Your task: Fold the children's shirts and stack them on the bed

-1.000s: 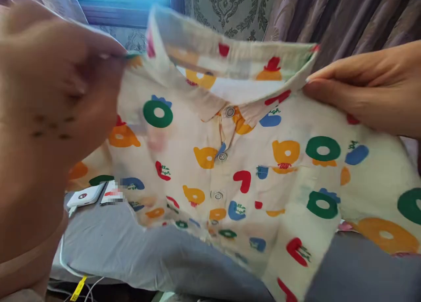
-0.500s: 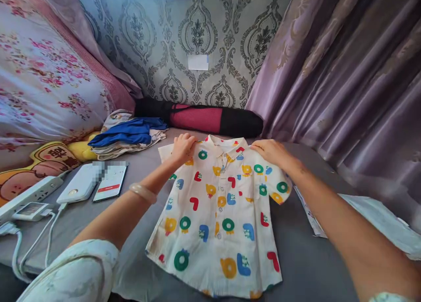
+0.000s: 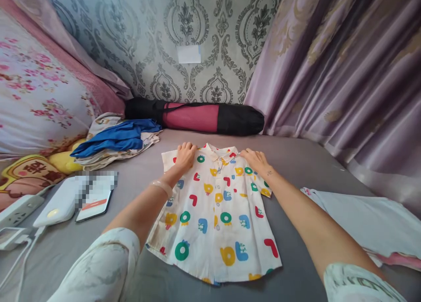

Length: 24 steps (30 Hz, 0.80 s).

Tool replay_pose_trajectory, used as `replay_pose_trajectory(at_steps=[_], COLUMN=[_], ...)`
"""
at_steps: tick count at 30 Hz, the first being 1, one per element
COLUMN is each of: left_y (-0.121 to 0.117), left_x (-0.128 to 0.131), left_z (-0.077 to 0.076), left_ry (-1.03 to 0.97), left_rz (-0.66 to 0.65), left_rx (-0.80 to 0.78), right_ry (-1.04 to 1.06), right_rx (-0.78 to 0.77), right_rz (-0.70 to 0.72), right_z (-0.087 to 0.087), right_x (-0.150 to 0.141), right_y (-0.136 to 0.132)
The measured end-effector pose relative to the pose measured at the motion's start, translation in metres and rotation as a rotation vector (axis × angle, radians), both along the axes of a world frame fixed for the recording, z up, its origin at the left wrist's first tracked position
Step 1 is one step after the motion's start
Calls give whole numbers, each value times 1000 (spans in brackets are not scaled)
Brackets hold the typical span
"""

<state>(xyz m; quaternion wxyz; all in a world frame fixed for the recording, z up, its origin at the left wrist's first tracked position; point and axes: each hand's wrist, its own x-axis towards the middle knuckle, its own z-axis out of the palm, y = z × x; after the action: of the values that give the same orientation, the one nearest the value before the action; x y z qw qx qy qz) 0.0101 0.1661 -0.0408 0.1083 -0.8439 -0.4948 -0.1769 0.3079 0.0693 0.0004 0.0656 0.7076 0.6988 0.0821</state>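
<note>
A small cream shirt (image 3: 215,214) printed with coloured shapes lies flat, front up and buttoned, on the grey bed sheet (image 3: 296,161). My left hand (image 3: 185,155) rests on its left shoulder beside the collar, fingers curled down onto the cloth. My right hand (image 3: 254,158) lies on the right shoulder with its fingers stretched flat. Both arms reach forward over the shirt's sides. A pale bangle sits on my left wrist.
A black and pink rolled bag (image 3: 200,115) lies against the wall. Folded clothes with a blue garment (image 3: 118,135) are at the left, near a phone (image 3: 95,201), a power bank (image 3: 61,203) and a power strip (image 3: 16,207). A white garment (image 3: 368,221) lies at the right, below purple curtains.
The shirt was held up close in both hands a second ago; now it lies spread on the bed. Since half a second ago my hands have settled on its shoulders.
</note>
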Motion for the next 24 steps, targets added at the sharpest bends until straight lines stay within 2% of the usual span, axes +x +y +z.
replay_pose_trajectory(at_steps=[6, 8, 11, 14, 17, 21, 24], left_y=[24, 27, 28, 27, 32, 45, 51], left_x=[10, 12, 14, 10, -4, -39, -72], left_z=[-4, -7, -10, -6, 5, 21, 25], left_ry=[21, 39, 65, 42, 30, 28, -126], left_rz=[41, 52, 78, 119, 164, 237, 279], left_rx=[-4, -48, -177, -251, -326, -517, -608], right_ry=[49, 90, 187, 342, 584, 868, 983], right_rx=[22, 12, 5, 7, -75, -147, -127], right_rz=[5, -13, -67, -189, -300, -407, -459], right_z=[-10, -16, -23, -25, -21, -17, -17], right_x=[5, 4, 7, 23, 53, 91, 103], right_y=[29, 35, 39, 37, 30, 12, -3])
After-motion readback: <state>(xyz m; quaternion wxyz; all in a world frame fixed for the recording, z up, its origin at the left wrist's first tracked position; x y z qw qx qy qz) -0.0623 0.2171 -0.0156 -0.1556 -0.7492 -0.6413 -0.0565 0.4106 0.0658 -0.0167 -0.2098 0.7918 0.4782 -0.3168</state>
